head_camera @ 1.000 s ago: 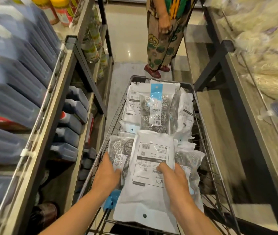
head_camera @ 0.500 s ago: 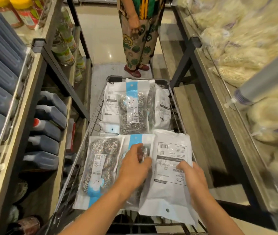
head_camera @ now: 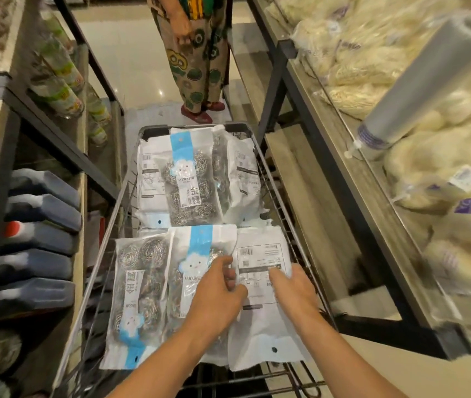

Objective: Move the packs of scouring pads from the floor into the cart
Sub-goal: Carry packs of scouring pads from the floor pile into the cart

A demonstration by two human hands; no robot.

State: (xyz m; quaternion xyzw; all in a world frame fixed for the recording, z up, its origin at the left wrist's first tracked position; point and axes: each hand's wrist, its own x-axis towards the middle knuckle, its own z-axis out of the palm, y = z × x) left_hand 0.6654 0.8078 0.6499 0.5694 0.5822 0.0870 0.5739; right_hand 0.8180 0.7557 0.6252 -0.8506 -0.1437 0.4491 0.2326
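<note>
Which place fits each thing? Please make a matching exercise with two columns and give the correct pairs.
Things:
1. left hand
2. right hand
3. dark jugs
4. roll of plastic bags

Places:
A. above the noodle shelf
B. on the face-down pack by the cart wall
C. low shelf beside the cart
D. on the middle pack with the blue stripe

Pairs: 1-D, 2-B, 3-C, 4-A

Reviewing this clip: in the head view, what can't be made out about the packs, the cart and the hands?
- Floor beside the cart: blocked by cart and shelves, so any remaining packs are unseen.
- Lower packs: hidden beneath the top layer; no count possible.
- Left hand grip: fingertips blurred over the middle pack.
- Right hand: covers the print of the face-down pack.
</note>
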